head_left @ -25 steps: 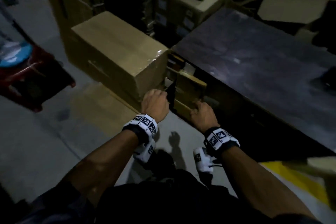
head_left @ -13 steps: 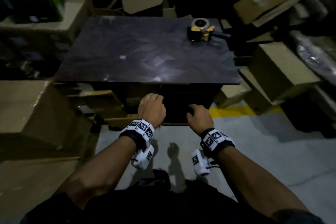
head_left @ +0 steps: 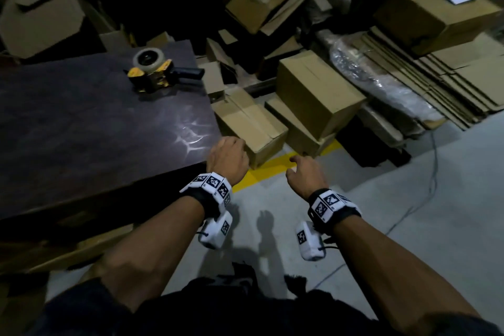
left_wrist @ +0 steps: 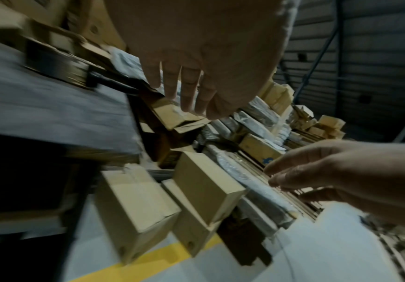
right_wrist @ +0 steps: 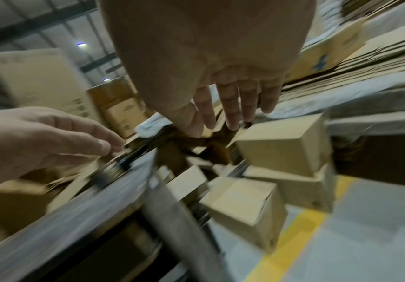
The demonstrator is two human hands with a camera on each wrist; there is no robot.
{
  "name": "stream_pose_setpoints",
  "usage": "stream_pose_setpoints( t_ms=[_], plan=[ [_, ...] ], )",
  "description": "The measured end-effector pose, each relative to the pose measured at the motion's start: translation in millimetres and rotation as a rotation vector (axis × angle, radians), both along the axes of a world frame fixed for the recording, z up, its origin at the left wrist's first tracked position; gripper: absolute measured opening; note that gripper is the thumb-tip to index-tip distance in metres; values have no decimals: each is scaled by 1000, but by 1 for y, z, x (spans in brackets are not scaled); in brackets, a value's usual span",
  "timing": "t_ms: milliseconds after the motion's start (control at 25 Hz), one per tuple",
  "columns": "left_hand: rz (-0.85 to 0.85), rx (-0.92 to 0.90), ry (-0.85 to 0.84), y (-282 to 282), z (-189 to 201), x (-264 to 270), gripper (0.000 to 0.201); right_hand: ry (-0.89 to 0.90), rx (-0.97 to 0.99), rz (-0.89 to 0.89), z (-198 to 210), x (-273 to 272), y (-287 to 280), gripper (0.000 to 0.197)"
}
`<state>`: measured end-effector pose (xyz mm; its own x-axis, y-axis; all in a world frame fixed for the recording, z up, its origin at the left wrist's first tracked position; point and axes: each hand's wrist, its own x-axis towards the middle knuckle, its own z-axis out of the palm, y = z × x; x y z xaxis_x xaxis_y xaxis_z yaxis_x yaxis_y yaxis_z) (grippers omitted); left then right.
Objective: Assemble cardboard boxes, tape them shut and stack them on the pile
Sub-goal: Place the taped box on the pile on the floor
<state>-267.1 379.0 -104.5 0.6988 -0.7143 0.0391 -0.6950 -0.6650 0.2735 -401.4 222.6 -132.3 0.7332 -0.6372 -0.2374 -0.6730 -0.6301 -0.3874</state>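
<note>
Boxes (head_left: 316, 93) on floor; both hands empty.

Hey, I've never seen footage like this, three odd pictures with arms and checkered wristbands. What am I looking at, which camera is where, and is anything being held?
No machine here: a person works with bare hands, wearing patterned wristbands with small cameras. The wide picture comes from a camera on the head, looking down at the left hand and right hand. The other two are taken from each wrist, looking along the fingers, so they look tilted and blurred. On the dark table lies a tape dispenser. Beside the table, on the floor, sit cardboard boxes, with flattened cardboard stacked further right. Both hands are empty, fingers relaxed, held out above the floor.
</note>
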Motion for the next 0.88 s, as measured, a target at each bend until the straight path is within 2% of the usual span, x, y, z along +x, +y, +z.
stream_pose_setpoints(
  t_ms=[160, 360, 440, 600, 760, 880],
  plan=[
    [-44, 4, 32, -99, -3, 28, 35, 23, 2, -67, 2, 8, -84, 45],
    [-31, 63, 128, -215, -46, 95, 37, 71, -51, -103, -13, 61, -197, 37],
    [34, 93, 228, -259, -64, 133, 38, 108, -36, -97, -20, 99, -244, 41],
    [175, 131, 390, -309, -90, 204, 38, 182, 44, 0, -27, 178, -306, 48],
    [396, 90, 532, -330, -103, 260, 41, 196, 118, 129, -35, 257, -347, 46],
    [620, 11, 604, -332, -129, 300, 40, 172, 211, 233, -59, 325, -374, 50]
  ],
)
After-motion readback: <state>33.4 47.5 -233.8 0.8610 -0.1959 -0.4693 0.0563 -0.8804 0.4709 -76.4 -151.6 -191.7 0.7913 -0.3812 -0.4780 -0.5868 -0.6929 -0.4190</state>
